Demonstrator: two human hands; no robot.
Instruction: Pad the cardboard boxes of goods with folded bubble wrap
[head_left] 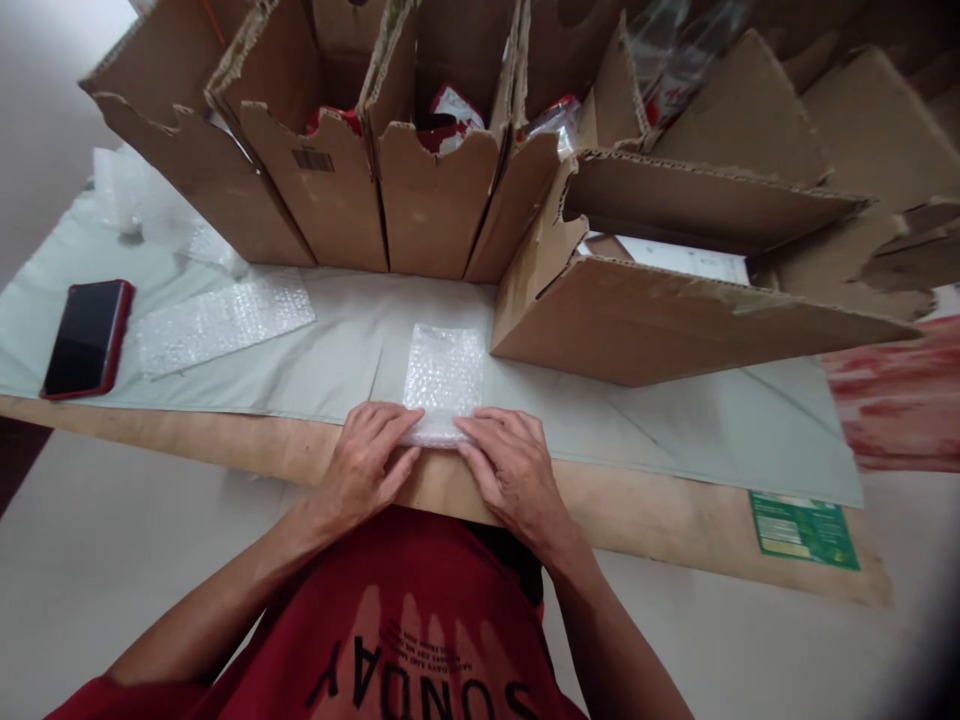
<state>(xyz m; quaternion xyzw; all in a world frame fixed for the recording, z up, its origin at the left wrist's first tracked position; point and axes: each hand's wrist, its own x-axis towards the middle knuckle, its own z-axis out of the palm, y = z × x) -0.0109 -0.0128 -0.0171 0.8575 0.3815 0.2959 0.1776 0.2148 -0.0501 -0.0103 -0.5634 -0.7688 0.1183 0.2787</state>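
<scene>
A sheet of bubble wrap [444, 368] lies at the table's front edge, its near end folded or rolled into a thicker strip. My left hand [375, 452] pinches the left end of that strip between thumb and fingers. At the right end, my right hand [511, 460] grips it the same way. Whether anything lies inside the fold cannot be seen. Another flat strip of bubble wrap [225, 322] rests to the left, apart from both hands.
Several open cardboard boxes [439, 215] stand along the back, some holding red and white packets. One long box [675, 335] juts out at the right. A phone [86, 338] lies at the left, near more bubble wrap [161, 205]. A green card [804, 532] sits at the front right edge.
</scene>
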